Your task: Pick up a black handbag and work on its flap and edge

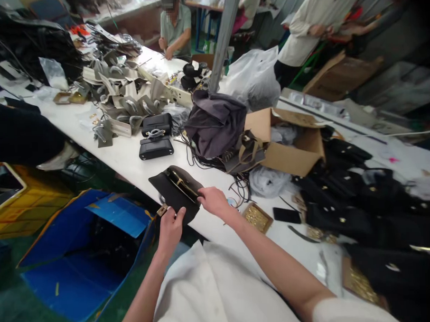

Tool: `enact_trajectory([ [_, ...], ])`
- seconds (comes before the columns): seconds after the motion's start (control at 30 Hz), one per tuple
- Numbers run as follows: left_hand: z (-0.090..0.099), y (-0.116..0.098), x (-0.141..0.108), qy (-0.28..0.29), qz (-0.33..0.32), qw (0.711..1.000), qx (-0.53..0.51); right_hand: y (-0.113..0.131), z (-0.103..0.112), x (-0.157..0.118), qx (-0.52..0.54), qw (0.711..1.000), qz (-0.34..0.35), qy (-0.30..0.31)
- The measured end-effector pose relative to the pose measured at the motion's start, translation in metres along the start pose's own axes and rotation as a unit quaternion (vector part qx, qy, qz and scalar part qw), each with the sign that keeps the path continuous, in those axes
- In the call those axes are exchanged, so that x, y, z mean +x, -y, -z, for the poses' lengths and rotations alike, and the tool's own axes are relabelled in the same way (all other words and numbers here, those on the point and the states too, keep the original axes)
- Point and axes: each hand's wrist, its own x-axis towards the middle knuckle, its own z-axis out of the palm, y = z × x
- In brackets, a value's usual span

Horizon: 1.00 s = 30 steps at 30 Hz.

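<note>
A small dark handbag [184, 207] with its flap raised is held over the table's near edge, gold-coloured metal showing along its upper part. My left hand [171, 225] is closed on the near side of the bag, thumb on top. Beside those fingers a gold-coloured clasp [162, 210] sticks out; whether it is fixed to the bag I cannot tell. My right hand [214, 200] pinches the bag's right end, its fingertips partly hidden. Beyond the bag, two black cases [156, 148] lie on the table with a grey coiled piece between them.
A blue bin [74, 281] stands on the floor at lower left, near a yellow crate [41, 197]. On the white table are grey strap pieces [130, 96], dark cloth [216, 123], an open carton [293, 153], a tray of gold-coloured parts [256, 218], a phone [286, 215] and black bags [374, 211].
</note>
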Motion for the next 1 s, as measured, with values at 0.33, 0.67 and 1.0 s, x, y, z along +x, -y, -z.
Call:
enact_trajectory([
  [0.33, -0.041, -0.012, -0.048, 0.083, -0.022, 0.996, -0.026, -0.081, -0.025, -0.064, 0.257, 0.965, -0.023, 0.045],
  [0.67, -0.052, -0.010, -0.070, 0.070, -0.039, 0.997, 0.021, -0.110, -0.058, -0.084, 0.368, 0.928, -0.048, 0.028],
  [1.0, -0.055, -0.010, -0.064, 0.082, -0.015, 0.997, 0.002, -0.112, -0.065, -0.084, 0.408, 0.909, -0.086, 0.015],
])
